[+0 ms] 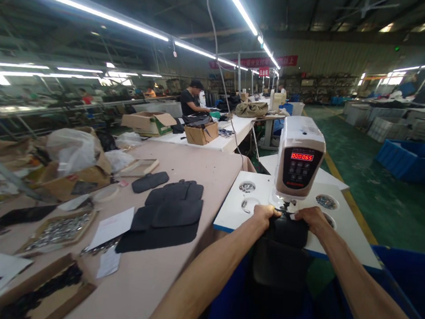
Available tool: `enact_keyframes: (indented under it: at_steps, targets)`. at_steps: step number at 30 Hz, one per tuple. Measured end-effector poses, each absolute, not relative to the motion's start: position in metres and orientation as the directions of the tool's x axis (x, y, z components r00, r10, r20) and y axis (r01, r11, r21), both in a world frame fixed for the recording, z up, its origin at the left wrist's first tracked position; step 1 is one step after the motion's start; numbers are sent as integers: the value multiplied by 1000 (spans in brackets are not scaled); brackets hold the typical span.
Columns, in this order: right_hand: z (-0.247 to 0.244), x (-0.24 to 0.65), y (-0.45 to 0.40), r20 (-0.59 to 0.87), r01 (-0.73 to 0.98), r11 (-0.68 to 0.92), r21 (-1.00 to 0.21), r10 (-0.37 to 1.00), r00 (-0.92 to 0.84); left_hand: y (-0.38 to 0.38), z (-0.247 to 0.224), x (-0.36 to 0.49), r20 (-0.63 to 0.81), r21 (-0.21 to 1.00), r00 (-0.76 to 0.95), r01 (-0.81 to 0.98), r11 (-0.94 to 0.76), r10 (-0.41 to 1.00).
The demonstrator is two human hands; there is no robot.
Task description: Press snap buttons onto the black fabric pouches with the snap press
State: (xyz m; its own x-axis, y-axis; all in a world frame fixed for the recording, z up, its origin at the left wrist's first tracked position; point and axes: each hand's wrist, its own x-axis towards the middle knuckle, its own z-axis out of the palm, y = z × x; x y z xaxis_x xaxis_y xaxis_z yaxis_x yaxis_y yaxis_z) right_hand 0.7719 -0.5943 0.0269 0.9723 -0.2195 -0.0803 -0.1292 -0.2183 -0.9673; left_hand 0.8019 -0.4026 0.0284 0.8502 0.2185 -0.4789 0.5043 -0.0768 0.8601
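A white press machine (301,153) with a lit red digital counter stands on a white worktop (230,214). Under its head lies the top edge of a black, leather-like flap piece (288,232), whose lower part hangs over the front of the worktop. My left hand (266,214) pinches the left corner of this piece, close beside the press tool. On the opposite corner, my right hand (314,217) is closed with the fingers near the tool. Round cups set into the worktop hold small metal parts (326,201).
Left of me, a cloth-covered table (164,270) carries stacked black flap pieces (172,211), a tray of metal parts (59,230), papers (111,227) and cardboard boxes (80,167). Blue bins (415,161) stand on the right. A co-worker (192,100) sits farther back.
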Motion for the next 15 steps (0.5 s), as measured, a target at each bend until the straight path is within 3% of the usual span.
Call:
enact_keyframes:
  at_steps: [6,15]
  targets:
    - [17,777,-598,-186,-212,-90,-973,-234,954,-402,30,803,-512,846,839,529,-59,183]
    - [21,776,-597,-153,-178,-80,-981,-250,956,-401,35,800,-574,814,809,581,-17,127]
